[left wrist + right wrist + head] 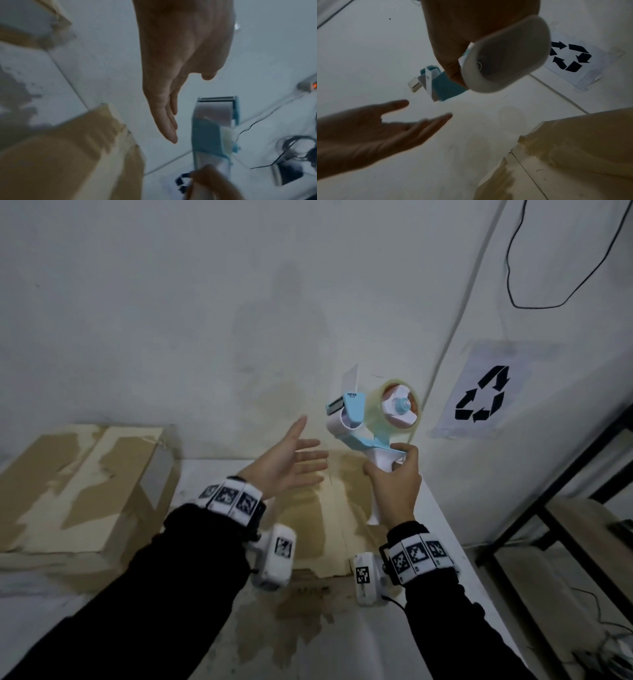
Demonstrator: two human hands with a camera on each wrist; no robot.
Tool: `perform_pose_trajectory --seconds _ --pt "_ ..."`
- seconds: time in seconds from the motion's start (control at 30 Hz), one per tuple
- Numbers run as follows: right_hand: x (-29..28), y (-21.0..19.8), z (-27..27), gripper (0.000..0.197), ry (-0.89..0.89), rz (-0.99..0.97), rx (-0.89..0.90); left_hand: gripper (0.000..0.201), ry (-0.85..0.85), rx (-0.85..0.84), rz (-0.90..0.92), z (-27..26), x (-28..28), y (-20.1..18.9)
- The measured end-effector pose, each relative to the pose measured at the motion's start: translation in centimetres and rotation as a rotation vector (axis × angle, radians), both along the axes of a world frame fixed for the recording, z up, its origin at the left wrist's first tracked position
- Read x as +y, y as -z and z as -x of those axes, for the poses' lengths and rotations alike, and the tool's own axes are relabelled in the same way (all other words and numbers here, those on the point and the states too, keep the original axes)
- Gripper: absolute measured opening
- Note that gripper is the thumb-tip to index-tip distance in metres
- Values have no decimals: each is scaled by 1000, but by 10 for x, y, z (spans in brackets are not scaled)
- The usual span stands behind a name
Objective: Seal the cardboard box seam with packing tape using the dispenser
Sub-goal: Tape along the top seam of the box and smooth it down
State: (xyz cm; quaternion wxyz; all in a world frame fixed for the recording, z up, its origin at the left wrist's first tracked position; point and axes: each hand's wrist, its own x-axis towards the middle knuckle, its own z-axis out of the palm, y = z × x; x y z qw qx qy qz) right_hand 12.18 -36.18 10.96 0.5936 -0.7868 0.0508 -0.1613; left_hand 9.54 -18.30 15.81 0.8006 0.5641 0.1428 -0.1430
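Right grip (394, 484) holds dispenser (373, 419); only right wrist shows its handle end

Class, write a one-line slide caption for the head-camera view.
Right hand grips a tape dispenser raised above a cardboard box while the open left hand reaches toward it.

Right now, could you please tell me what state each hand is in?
Left hand: open, fingers straight, holding nothing, beside the dispenser.
Right hand: closed around the handle of the tape dispenser, held up in the air.
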Motion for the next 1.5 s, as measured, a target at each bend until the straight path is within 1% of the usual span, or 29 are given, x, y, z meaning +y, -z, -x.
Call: perform_pose_trajectory --seconds 0.03,0.07,0.13,0.17,0.33,0.43,0.53,0.63,0.7,0.77,0.8,0.9,0.97,1.0,1.1,1.13,1.17,1.2,1.27,1.3,1.33,1.4,1.5 --pt "2 -3 2 49 8 0 -20 64 45 10 58 -2 -2 -9" --pt "4 -6 4 49 15 -2 -40 64 96 9 80 -3 -6 -16" --pt "7 -11 7 47 24 -12 -71 60 158 -10 57 0 -13 -21" --pt "8 -12 8 47 29 -15 -80 55 155 -25 47 1 -15 -19" --pt "10 -12 9 48 37 -28 -94 13 41 -78 82 2 -15 2" --pt "13 -9 10 49 37 -32 -95 3 12 -60 100 3 -12 5" --pt "18 -8 13 52 56 -32 -110 3 20 -51 145 6 -6 6" --pt "23 -10 15 68 110 -15 -148 2 32 -29 194 9 3 8" --pt "24 -12 16 80 148 -3 -163 4 36 -29 164 8 9 8" --pt "22 -13 15 84 155 3 -149 7 34 -21 108 5 15 9" --pt "21 -14 14 81 148 9 -144 7 36 -4 80 3 17 10" --pt "18 -15 9 62 127 58 -136 4 35 67 29 -2 18 11" --pt "16 -16 5 58 132 70 -123 5 56 97 27 -6 19 11" --pt "15 -16 3 60 141 67 -124 5 70 107 29 -8 21 11" --pt "10 -16 0 76 160 57 -124 6 95 130 22 -17 26 11" --pt "8 -16 -1 78 161 60 -114 7 93 140 18 -22 27 12" --pt "6 -16 -3 76 164 69 -101 8 88 149 18 -27 27 12" --pt "4 -15 -6 68 166 85 -89 9 89 158 16 -32 27 12" --pt "1 -16 -12 43 169 132 -77 8 94 177 20 -43 25 13" --pt "-1 -16 -16 33 161 152 -63 7 92 188 23 -50 23 13" --pt "-3 -15 -20 29 148 161 -31 7 86 197 15 -56 20 14" --pt "-5 -10 -30 32 110 166 50 8 59 207 -15 -70 13 15" --pt "-2 -3 -36 49 30 60 132 6 6 223 -89 -91 2 21"
